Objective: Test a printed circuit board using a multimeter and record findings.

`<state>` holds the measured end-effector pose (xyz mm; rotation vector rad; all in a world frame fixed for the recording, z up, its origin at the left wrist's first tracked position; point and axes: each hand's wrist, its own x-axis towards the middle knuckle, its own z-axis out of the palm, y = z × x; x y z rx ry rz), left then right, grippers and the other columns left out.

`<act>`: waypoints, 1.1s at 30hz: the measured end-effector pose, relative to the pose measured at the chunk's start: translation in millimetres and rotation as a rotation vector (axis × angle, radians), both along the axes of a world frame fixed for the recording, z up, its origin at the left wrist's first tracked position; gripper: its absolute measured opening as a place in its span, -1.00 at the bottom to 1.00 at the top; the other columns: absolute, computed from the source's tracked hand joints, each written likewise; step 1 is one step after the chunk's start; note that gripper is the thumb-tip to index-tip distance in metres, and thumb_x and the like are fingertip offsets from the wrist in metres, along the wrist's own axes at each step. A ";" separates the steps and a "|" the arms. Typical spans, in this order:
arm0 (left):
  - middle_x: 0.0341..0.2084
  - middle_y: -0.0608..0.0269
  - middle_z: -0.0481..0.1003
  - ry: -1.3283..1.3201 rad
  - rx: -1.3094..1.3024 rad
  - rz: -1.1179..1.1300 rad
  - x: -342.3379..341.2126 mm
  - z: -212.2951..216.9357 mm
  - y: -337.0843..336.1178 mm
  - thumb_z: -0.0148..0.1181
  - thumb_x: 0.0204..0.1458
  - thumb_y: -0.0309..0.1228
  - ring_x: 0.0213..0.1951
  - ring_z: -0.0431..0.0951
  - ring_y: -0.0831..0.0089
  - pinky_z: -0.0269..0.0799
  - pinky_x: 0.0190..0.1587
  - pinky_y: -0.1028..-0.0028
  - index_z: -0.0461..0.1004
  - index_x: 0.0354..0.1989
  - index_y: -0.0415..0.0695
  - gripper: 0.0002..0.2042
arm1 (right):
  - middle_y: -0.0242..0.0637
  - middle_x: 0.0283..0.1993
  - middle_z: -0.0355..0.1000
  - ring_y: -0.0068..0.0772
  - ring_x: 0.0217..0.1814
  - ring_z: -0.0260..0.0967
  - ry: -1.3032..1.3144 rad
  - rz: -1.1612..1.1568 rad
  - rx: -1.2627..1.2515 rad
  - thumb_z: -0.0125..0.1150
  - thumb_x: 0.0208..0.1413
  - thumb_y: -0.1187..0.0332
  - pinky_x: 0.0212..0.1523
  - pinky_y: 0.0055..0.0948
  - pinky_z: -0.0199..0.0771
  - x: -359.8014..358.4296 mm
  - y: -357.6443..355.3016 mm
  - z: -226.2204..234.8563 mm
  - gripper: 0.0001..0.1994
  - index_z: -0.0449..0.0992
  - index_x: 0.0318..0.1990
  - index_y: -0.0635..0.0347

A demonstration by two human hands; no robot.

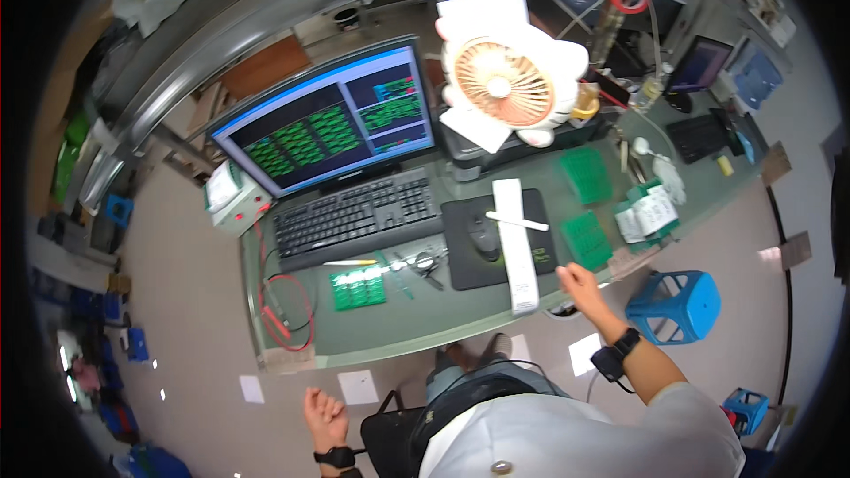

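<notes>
My left hand [326, 418] hangs off the bench, low in the view, with its fingers loosely bent, slightly apart and nothing in them. Closed in a loose fist, my right hand [582, 292] is at the bench's front edge, with nothing visible in it. Beside it, a long white paper strip [520, 257] lies over the black mouse pad [469, 270] and hangs slightly past the edge. A white stick-like piece [522, 222] crosses the strip. The mouse [484, 236] sits left of the strip. Green circuit boards [586, 241] lie just beyond my right hand.
A monitor [328, 124] and keyboard [359, 217] fill the bench's left. A panel of small green boards [358, 289], tweezers [397, 276] and red test leads [285, 327] lie in front. A fan [498, 87] stands behind; a blue stool [695, 305] is at right.
</notes>
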<state>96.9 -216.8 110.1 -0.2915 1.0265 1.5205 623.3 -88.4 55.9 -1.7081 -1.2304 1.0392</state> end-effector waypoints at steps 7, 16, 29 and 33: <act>-0.30 0.20 0.42 1.857 0.311 -0.841 19.5 -20.6 117.1 0.16 0.02 -0.37 -0.28 0.42 0.38 0.34 -0.22 0.42 0.35 -0.12 -0.08 -0.75 | -0.42 -0.63 0.30 -0.69 -0.55 0.22 0.047 0.014 -0.075 0.09 0.18 0.31 -0.50 -0.60 0.22 23.3 -55.7 -16.0 -0.71 0.29 -0.56 0.20; 0.15 0.06 0.21 2.523 0.489 -1.446 11.8 -70.1 214.4 0.36 -0.35 0.06 0.18 0.16 0.12 0.09 0.19 0.21 0.18 0.19 -0.08 -0.12 | -0.43 -0.58 0.36 -0.68 -0.50 0.27 0.013 -0.136 -0.086 0.08 0.17 0.32 -0.44 -0.62 0.24 -6.9 -90.0 2.1 -0.77 0.36 -0.50 0.22; -0.03 0.03 0.28 2.395 0.895 -1.534 2.6 -62.6 238.2 0.36 -0.37 -0.03 0.07 0.27 0.16 0.06 0.16 0.09 0.20 0.18 -0.11 -0.15 | -0.38 -0.55 0.39 -0.64 -0.47 0.30 0.004 -0.287 -0.195 0.08 0.15 0.34 -0.39 -0.59 0.31 -101.0 -120.0 -13.1 -0.78 0.37 -0.48 0.27; -0.02 0.06 0.27 2.424 1.006 -1.386 -2.7 -65.6 225.1 0.39 -0.37 -0.11 0.07 0.26 0.19 0.06 0.13 -0.03 0.22 0.16 -0.08 -0.19 | -0.38 -0.55 0.39 -0.65 -0.46 0.29 0.024 -0.328 -0.183 0.08 0.15 0.35 -0.38 -0.59 0.31 -104.9 -121.9 -11.6 -0.79 0.37 -0.48 0.27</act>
